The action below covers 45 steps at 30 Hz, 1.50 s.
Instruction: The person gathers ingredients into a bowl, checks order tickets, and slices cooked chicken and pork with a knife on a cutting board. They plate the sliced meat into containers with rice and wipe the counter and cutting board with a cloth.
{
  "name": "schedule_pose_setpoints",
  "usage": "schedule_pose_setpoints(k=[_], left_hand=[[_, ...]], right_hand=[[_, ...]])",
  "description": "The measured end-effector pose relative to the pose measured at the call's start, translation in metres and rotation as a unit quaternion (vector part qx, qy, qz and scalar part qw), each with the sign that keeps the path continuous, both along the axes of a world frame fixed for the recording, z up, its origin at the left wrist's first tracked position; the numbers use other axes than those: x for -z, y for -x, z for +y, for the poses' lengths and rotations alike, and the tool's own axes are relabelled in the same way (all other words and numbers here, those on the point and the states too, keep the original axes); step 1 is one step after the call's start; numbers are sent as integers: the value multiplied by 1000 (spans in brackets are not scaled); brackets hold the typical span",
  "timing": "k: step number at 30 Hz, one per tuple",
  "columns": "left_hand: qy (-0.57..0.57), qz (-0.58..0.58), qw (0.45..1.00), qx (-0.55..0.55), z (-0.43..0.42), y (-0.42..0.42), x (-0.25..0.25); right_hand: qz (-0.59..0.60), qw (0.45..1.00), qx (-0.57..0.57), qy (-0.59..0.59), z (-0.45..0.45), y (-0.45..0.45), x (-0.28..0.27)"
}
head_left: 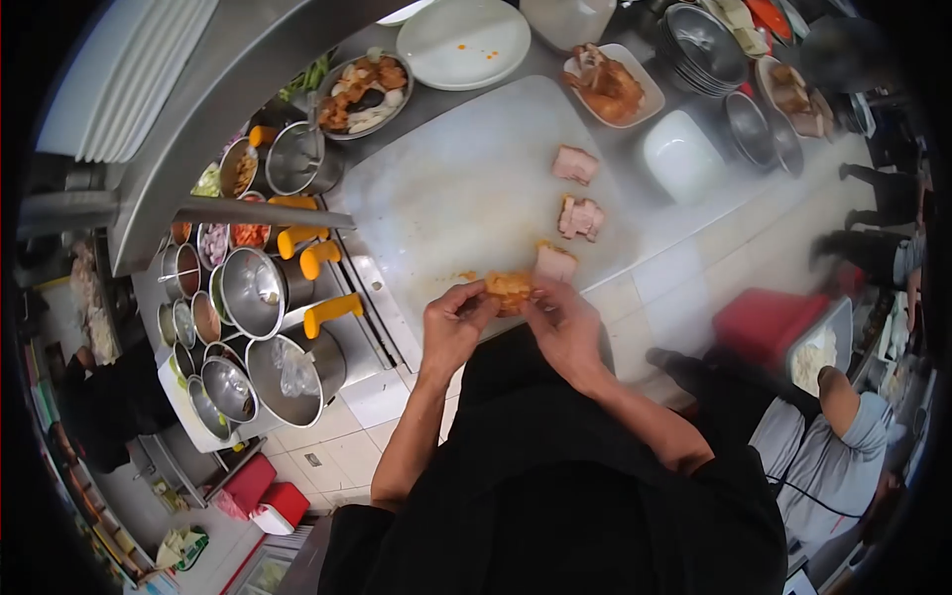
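Near the front edge of a white cutting board (446, 169), a golden-brown piece of food (509, 292) is between my two hands. The fingers of my left hand (456, 322) are closed on its left end. My right hand (563, 322) pinches its right end. Just beyond my right hand lies a pale pink meat slice with a browned edge (555, 263). Two more meat pieces, one at mid-board (580, 218) and one farther back (575, 165), lie in a line toward the back.
Metal pots (255, 293) with orange-handled utensils (332, 313) crowd the left. Behind the board are a bowl of mixed food (365, 94), an oval plate (463, 45) and a dish of roasted meat (615, 87). A co-worker (833, 446) is at the right beside a tub (821, 347).
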<state>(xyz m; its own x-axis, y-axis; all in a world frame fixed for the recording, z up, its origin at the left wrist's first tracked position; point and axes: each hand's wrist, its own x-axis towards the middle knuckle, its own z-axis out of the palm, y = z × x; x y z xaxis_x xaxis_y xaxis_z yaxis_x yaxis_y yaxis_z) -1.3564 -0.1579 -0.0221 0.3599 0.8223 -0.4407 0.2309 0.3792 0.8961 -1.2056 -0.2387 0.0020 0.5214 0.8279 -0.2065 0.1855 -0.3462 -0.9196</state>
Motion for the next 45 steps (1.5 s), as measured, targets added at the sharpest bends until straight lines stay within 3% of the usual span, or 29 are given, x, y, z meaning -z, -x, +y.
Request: schedule_pose_setpoints(k=[1,4,8,11,14,17,20,23,29,32,35,41,45], left_hand=[[-3,-23,1000,2,-2,-14,0],[-39,-3,998,44,0,-45,6],[-54,90,991,84,8,-68,12],[-51,104,991,74,9,-72,15],[108,-10,990,87,17,-71,13],[99,21,989,110,21,-72,14],[90,-6,991,96,27,-90,-12],[98,-49,990,89,41,-113,-26],[108,-24,990,87,55,-132,1],[119,-64,987,85,56,-134,4],[143,-82,981,102,63,-135,2],[69,-130,986,80,88,-151,-29],[73,-83,990,88,108,-160,-11]], right_hand=[[38,999,32,17,-6,-8,-1],[-3,997,70,25,-11,-32,3],[-22,996,66,49,-9,-52,16],[42,991,94,83,-8,-59,22],[90,990,57,95,-8,-67,25],[129,983,44,121,-8,-73,19],[199,975,88,32,-9,-78,16],[188,975,107,-39,2,-94,14],[138,986,86,26,21,-120,22],[159,983,75,59,23,-126,18],[239,966,91,30,26,-125,26],[261,955,111,-86,57,-133,6],[234,967,94,-27,79,-147,21]])
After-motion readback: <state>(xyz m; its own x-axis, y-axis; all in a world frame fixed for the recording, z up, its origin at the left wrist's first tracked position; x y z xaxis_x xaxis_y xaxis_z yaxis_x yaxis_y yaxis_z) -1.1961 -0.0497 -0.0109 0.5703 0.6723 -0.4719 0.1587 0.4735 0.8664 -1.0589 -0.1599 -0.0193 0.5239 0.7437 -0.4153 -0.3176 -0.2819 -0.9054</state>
